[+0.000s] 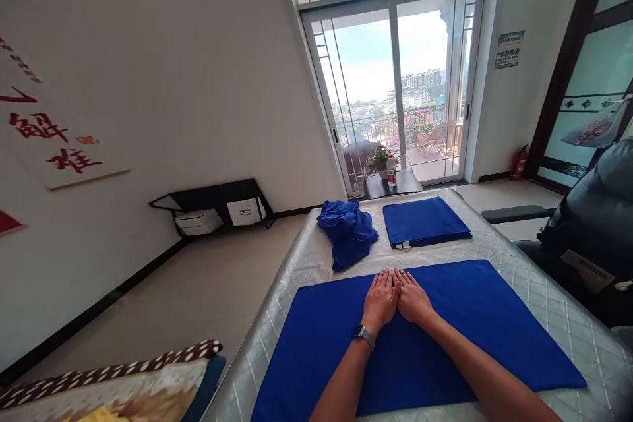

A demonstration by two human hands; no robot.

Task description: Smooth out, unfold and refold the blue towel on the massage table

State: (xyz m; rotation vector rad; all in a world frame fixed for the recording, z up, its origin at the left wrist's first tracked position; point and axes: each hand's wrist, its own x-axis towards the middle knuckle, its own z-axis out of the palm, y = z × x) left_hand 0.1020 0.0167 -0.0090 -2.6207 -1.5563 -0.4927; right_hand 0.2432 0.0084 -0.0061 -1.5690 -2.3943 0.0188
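Observation:
A blue cloth (316, 343) lies spread out flat on the quilted silver-white mattress (558, 303). Side by side near the middle of its far edge, my left hand (380, 300) and my right hand (412, 297) rest palms down with fingers stretched out. The two hands touch or nearly touch at the thumbs, and neither holds anything. A dark smartwatch (364, 335) is on my left wrist. Beyond the hands, a crumpled blue cloth (349, 232) sits at the far left, and a neatly folded blue cloth (425, 221) with a white tag lies to its right.
Behind the mattress stands a small table (395, 186) with a plant (380, 158) and a bottle (391, 171). A black armchair (593, 211) is close on the right. Patterned bedding (123, 382) is at the lower left; a black rack (217, 201) stands by the wall.

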